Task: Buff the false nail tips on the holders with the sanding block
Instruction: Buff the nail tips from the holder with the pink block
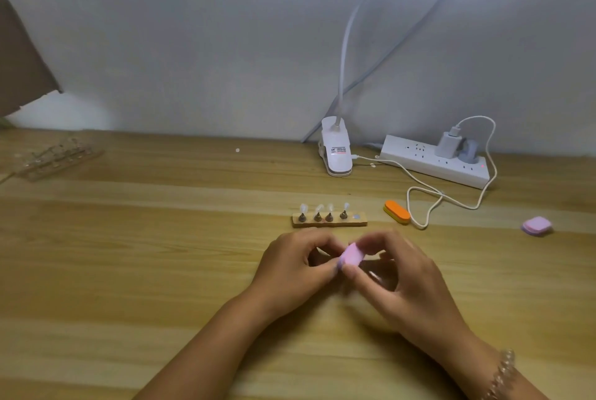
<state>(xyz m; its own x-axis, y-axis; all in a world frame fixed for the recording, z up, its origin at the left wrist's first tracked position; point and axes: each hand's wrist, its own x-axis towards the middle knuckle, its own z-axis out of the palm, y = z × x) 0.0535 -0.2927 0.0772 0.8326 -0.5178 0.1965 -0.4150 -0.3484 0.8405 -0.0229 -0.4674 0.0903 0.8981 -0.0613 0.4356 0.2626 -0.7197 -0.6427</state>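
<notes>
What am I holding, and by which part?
The right hand pinches the pink sanding block by its opposite edges. The left hand, fingers curled, meets it; whether it holds anything is hidden.

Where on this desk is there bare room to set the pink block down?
Widest bare wood lies left of the holder strip, between the clear rack and the left hand. A narrower band runs between the strip and the clamp lamp. Crowded: right of the strip, where the orange block, white cable, power strip and spare pink block sit.
</notes>
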